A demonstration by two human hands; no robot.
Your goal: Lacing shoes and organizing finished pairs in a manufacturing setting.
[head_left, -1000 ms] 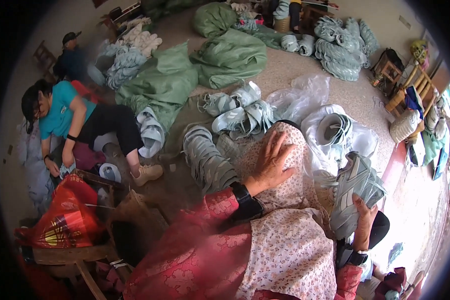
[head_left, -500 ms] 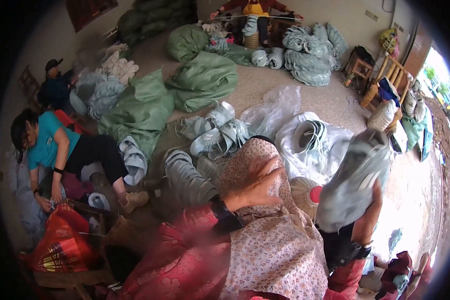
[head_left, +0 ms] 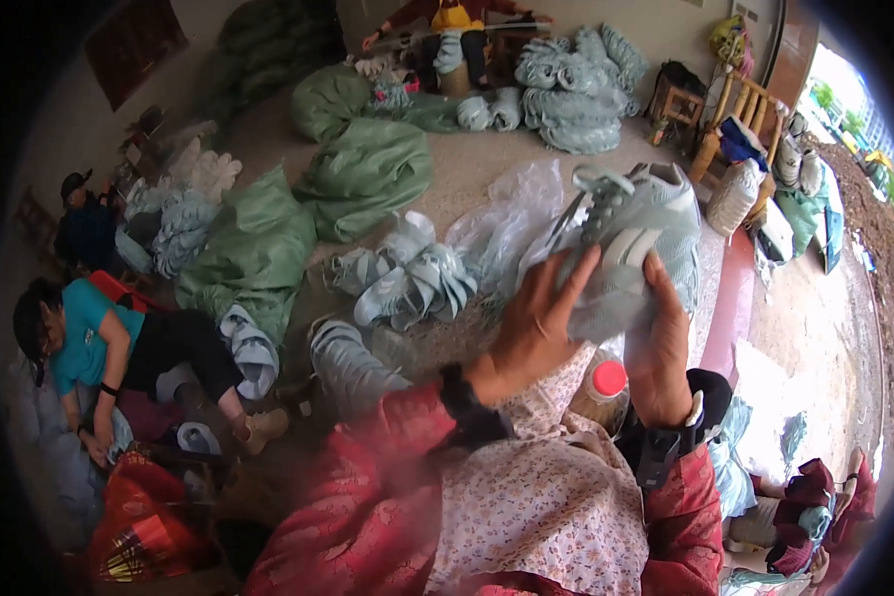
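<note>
We find the grey shoe (head_left: 638, 248) raised in front of the wearer, above the lap, with its laces and pale side stripes in view. The right hand (head_left: 666, 343) grips it, thumb along the near side. The left hand (head_left: 531, 323) touches it from the other side, one digit extended over the near face; its remaining fingers are partly hidden and we cannot tell whether it is closed on the shoe.

Just below the shoe, near the right wrist, we record a red-capped container (head_left: 607, 379). A floral apron (head_left: 541, 512) covers the lap. Beyond the left hand, a cluster of pale grey-green shoe parts (head_left: 407, 278) lies on the floor beside crumpled clear plastic (head_left: 512, 214). Farther back we note a green sack (head_left: 368, 179) and a large heap of grey pieces (head_left: 576, 94). At left, a person in a teal shirt (head_left: 97, 323) sits bent forward beyond a red bag (head_left: 144, 512).
</note>
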